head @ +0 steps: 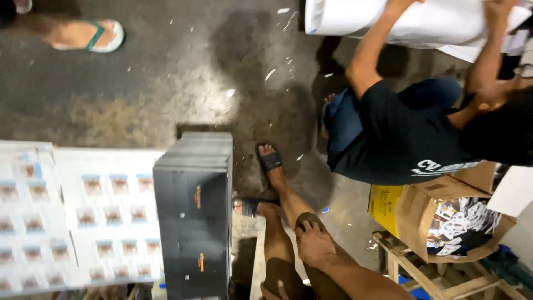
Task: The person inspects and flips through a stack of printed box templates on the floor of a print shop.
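so the view looks straight down at a grimy concrete floor (166, 83) dotted with little white paper scraps. the wearer's right hand (313, 240) is resting flat on their own knee, fingers loosely curled over it, not holding anything. the left hand (276, 291) only just pokes in at the bottom edge, a couple of fingertips touching the leg, so can't tell how open it is or if it's got anything. their feet are in black slide sandals (270, 161) just past the knee. right next to the legs on the left there's a tall dark stack of sheets (194, 211), squared up neatly, and just beside that a wide white printed sheet (105, 211) covered in rows of small repeated pictures. on the right another person in a dark t-shirt (400, 139) is bent over with both arms up on a big white roll of paper (422, 22). below them sits an open cardboard box (422, 216) full of small printed cards, resting on a wooden pallet (438, 272). top left corner, somebody else's foot in a green flip-flop (91, 36).
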